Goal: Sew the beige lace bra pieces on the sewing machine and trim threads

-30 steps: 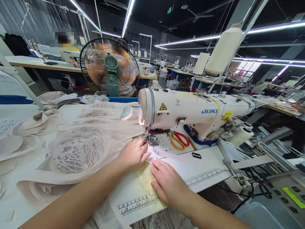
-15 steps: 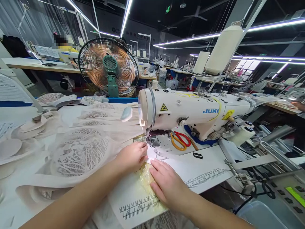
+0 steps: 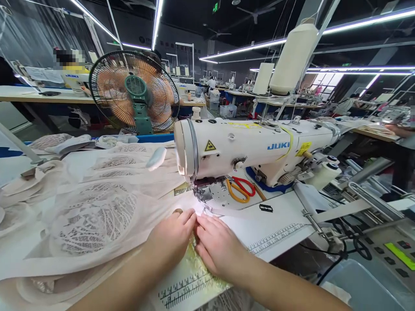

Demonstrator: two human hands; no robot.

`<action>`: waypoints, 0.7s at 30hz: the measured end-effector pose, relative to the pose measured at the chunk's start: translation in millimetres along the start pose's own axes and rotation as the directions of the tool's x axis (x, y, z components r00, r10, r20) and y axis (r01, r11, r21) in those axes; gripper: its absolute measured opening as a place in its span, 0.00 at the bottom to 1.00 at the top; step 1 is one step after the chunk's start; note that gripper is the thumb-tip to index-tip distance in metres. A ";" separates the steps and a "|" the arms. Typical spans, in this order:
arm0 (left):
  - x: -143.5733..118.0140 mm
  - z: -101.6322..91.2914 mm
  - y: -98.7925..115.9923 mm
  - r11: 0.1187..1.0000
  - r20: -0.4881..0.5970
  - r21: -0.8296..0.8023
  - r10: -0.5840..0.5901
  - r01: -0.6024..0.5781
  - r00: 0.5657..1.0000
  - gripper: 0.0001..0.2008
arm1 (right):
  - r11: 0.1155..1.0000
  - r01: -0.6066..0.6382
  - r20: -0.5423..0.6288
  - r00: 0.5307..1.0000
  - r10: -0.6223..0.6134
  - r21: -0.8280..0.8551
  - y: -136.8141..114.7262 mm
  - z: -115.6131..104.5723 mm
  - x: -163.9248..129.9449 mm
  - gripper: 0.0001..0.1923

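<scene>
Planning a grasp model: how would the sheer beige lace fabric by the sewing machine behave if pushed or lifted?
The sheer beige lace fabric lies in soft folds, so it is probably floppy and would bunch if pushed. Its open lace pattern suggests it is light and could snag. Left hand and right hand press flat near the white sewing machine, which hints that it shifts easily.

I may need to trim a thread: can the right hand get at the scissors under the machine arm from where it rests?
Probably yes. The right hand lies flat on the fabric, holding nothing, and the scissors lie uncovered on the machine bed beyond it, under the sewing machine arm.
</scene>
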State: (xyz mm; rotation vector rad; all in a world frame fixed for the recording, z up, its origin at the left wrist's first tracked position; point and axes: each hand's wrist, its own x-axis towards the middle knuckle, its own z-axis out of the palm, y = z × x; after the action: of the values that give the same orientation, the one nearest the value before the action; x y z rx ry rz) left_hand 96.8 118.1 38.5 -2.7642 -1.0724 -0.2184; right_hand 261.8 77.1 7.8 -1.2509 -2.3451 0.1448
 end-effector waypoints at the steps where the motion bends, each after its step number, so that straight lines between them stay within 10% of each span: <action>1: -1.3 -0.5 -0.3 1.000 -0.004 -0.018 -0.008 0.008 1.000 0.15 | 1.000 0.004 -0.001 1.000 -0.004 0.012 0.1 -1.1 -0.3 0.18; 21: 3.4 7.1 -39.4 0.974 -0.138 -0.208 0.060 -0.088 0.989 0.16 | 0.997 0.033 -0.053 0.998 -0.029 0.064 5.1 -2.3 -3.1 0.14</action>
State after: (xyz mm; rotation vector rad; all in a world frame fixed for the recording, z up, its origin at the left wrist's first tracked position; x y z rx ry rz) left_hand 73.1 150.6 36.3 -2.9214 -0.9629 -0.5264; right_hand 268.2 77.3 7.2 -1.1731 -2.2955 0.1751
